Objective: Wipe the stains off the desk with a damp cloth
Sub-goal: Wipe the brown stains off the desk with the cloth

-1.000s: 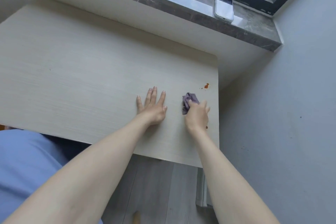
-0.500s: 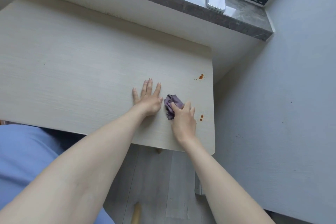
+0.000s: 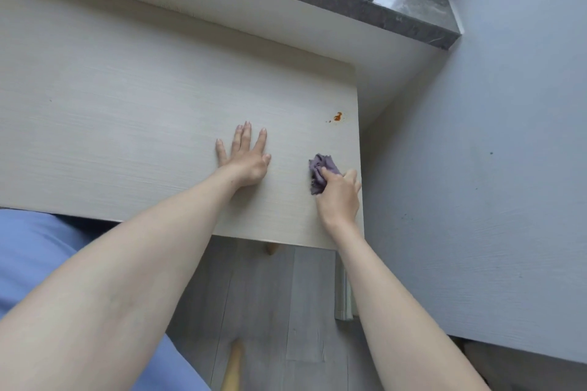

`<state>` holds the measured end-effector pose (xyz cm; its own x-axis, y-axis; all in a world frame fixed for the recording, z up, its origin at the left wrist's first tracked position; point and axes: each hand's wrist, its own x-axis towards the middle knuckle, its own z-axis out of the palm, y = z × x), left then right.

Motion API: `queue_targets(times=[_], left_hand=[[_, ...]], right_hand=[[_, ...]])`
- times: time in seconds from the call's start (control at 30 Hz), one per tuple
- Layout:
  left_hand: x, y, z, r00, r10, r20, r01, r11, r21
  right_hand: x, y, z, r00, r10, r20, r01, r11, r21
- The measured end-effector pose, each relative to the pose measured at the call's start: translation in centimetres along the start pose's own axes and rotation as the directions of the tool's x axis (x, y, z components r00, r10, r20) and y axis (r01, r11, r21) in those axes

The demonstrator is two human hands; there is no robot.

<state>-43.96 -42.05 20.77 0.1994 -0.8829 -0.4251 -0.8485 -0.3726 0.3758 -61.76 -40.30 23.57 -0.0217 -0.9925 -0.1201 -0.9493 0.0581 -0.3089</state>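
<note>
— What did we see the person wearing?
— We saw only a plain light-blue fabric garment (image 3: 31, 257), smooth and of one colour, at the lower left.
— And on the arms?
— We found the left forearm (image 3: 143, 263) and right forearm (image 3: 381, 289) bare along their whole visible length, and the left hand (image 3: 246, 162) and right hand (image 3: 340, 197) uncovered too.
</note>
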Motion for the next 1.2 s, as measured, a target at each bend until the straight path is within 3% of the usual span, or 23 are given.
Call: queue_targets(times=[0.1, 0.23, 0.43, 0.6, 0.73, 0.93, 1.1, 1.2], left_hand=[[-0.2, 0.1, 0.1, 1.000, -0.005, -0.010, 0.005, 1.000, 0.010], [-0.1, 0.1, 0.0, 1.000, -0.003, -0.009, 0.004, 1.000, 0.008], [-0.3, 0.0, -0.1, 1.000, 0.002, -0.002, -0.002, 1.000, 0.012], [-0.2, 0.2, -0.1, 1.000, -0.001, -0.002, 0.001, 1.000, 0.013], [-0.2, 0.2, -0.2, 1.000, -0.004, 0.014, 0.004, 1.000, 0.020], [-0.2, 0.2, -0.2, 1.000, 0.007, 0.026, -0.007, 1.000, -0.024], [-0.2, 0.2, -0.3, 1.000, 0.020, 0.017, -0.019, 0.999, -0.040], [-0.3, 0.2, -0.4, 0.999, 0.025, 0.022, -0.024, 0.999, -0.038]], right_hand=[[-0.9, -1.2, 0.3, 1.000, 0.024, 0.009, -0.023, 0.995, -0.098], [-3.6, -1.4, 1.2, 0.986, -0.155, 0.064, 0.163, 0.976, -0.145], [-1.5, -1.0, 0.5, 0.999, 0.027, 0.018, -0.026, 0.998, -0.065], [-4.1, -0.3, 0.7, 0.993, -0.100, 0.070, 0.108, 0.986, -0.126], [-2.6, -0.9, 0.5, 0.999, -0.001, 0.054, 0.005, 0.998, -0.065], [-4.4, -2.9, 0.5, 0.996, 0.051, 0.069, -0.040, 0.988, -0.151], [-8.9, -3.1, 1.5, 0.987, -0.100, 0.122, 0.121, 0.977, -0.178], [-6.8, -1.8, 0.8, 0.993, 0.023, 0.111, -0.013, 0.995, -0.097]])
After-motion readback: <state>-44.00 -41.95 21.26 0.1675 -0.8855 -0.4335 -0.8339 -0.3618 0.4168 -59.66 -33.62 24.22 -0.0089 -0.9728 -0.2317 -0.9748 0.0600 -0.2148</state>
